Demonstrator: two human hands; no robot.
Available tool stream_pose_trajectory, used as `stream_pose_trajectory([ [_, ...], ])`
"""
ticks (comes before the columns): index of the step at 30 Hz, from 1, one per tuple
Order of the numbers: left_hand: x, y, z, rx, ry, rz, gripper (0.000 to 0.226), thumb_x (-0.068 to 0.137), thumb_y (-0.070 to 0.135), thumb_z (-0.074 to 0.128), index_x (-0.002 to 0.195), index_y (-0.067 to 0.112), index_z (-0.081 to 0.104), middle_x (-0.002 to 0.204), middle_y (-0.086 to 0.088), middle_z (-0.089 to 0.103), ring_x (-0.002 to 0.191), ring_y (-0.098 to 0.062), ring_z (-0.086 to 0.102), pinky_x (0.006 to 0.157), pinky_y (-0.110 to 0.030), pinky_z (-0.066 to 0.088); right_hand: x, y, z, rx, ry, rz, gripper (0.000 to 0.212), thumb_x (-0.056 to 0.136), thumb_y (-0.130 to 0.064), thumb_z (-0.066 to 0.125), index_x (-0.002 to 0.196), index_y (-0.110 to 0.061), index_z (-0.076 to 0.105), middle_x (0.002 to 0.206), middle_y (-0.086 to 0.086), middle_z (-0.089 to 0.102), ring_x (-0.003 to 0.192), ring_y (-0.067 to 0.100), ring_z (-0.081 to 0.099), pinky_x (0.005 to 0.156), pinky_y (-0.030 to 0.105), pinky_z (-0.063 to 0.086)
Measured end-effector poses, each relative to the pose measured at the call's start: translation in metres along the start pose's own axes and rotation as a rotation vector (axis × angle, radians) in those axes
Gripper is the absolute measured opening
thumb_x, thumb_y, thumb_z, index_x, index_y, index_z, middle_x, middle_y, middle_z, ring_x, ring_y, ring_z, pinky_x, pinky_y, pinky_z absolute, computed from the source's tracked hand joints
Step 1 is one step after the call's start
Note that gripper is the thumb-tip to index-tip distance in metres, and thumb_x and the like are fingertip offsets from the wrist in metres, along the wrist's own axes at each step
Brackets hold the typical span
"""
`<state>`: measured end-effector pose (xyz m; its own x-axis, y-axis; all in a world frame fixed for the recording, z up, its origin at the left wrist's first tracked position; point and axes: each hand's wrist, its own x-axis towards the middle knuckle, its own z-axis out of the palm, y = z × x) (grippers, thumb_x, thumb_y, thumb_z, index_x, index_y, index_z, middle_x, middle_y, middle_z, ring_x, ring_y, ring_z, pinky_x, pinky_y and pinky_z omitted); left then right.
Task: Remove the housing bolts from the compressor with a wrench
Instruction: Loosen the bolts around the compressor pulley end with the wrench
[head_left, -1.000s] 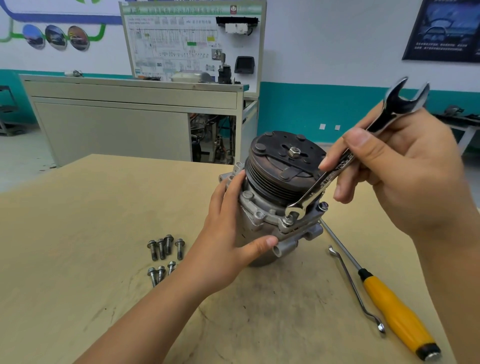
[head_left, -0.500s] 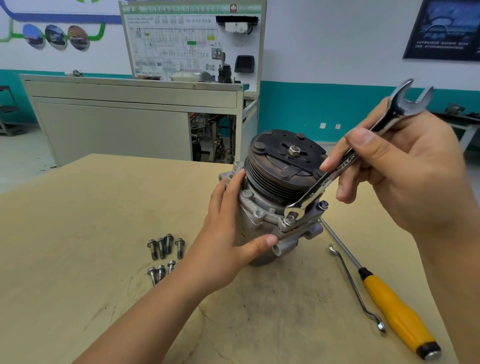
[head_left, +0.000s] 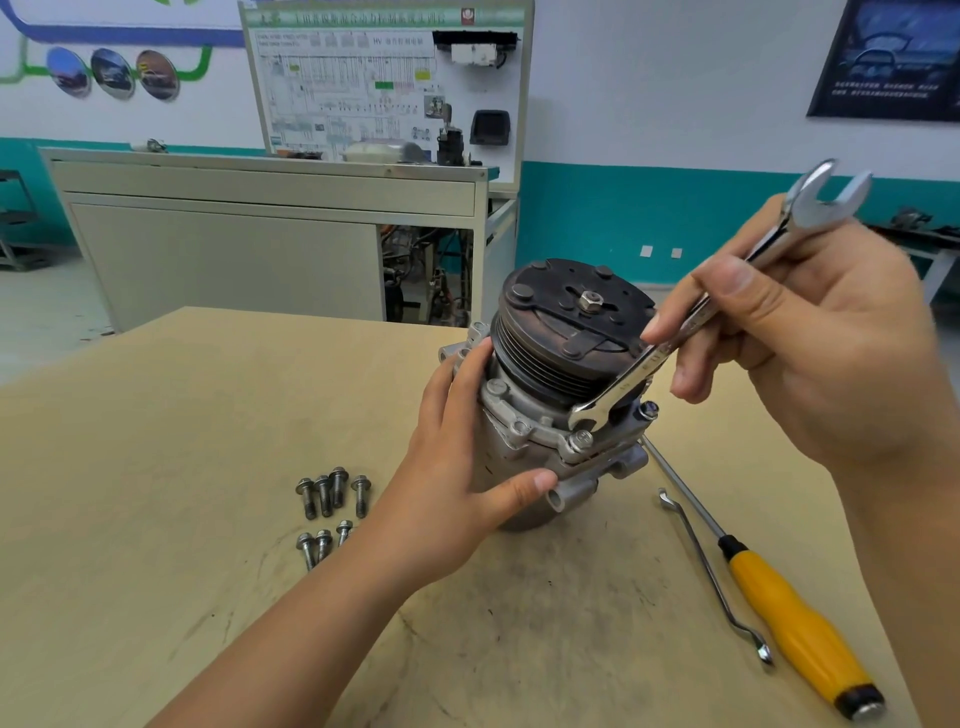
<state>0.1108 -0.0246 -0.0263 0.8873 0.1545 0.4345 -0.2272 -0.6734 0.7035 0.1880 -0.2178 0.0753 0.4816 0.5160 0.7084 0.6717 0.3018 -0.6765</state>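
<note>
tan tabletop (head_left: 156, 519), grey compressor (head_left: 519, 418) under black ribbed pulley (head_left: 561, 322), left hand (head_left: 447, 467) tight around it, wrench (head_left: 639, 374) in pinch of right hand (head_left: 831, 353)

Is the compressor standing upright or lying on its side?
Upright: the compressor stands on end on the table, pulley on top, gripped by the left hand.

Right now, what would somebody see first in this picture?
The grey compressor with its dark pulley stands mid-table, gripped by the left hand. The right hand holds a shiny wrench, its lower end by a housing bolt. A yellow-handled screwdriver lies at the right.
</note>
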Motion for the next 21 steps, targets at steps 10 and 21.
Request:
stream_pose_trajectory([
  [10, -0.0004, -0.0009, 0.0004, 0.002, 0.007, 0.013, 0.096, 0.072, 0.058, 0.064, 0.132, 0.066, -0.01, 0.151, 0.031, -0.004, 0.143, 0.003, 0.006, 0.118, -0.037, 0.022, 0.0001, 0.0004, -0.0008, 0.05, -0.037, 0.03, 0.024, 0.081, -0.029, 0.052, 0.085, -0.006, 0.046, 0.071, 0.007, 0.069, 0.047, 0.025, 0.061, 0.047, 0.025, 0.05],
  [21, -0.0005, -0.0023, 0.0001, 0.008, 0.006, 0.007, 0.096, 0.071, 0.06, 0.063, 0.133, 0.066, -0.01, 0.152, 0.03, -0.005, 0.144, 0.0, 0.004, 0.119, -0.04, 0.021, 0.0023, 0.0045, -0.0023, 0.1, -0.032, 0.08, 0.013, 0.084, -0.021, 0.044, 0.092, -0.011, 0.045, 0.064, 0.006, 0.065, 0.046, 0.019, 0.057, 0.047, 0.024, 0.048],
])
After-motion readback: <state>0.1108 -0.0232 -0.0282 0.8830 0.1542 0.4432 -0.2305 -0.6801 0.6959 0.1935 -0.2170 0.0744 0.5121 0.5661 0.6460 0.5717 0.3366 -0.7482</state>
